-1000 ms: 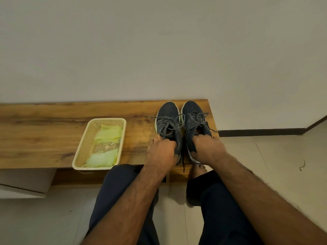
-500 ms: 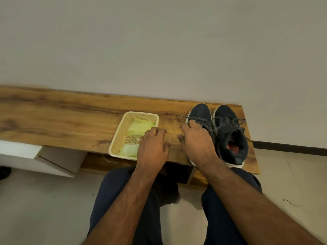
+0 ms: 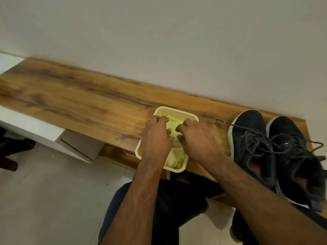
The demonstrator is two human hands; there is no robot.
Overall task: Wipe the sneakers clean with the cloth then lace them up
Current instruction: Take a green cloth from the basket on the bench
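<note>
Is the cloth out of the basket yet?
Not yet. The yellow-green cloth lies inside the basket on the bench, with the left hand and right hand both on it.

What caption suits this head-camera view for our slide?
Both hands, left hand and right hand, grasp the yellow-green cloth in a cream basket beside two dark sneakers.

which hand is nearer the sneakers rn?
Right. The right hand is over the basket's side nearest the sneakers; the left hand is over its far side.
</note>
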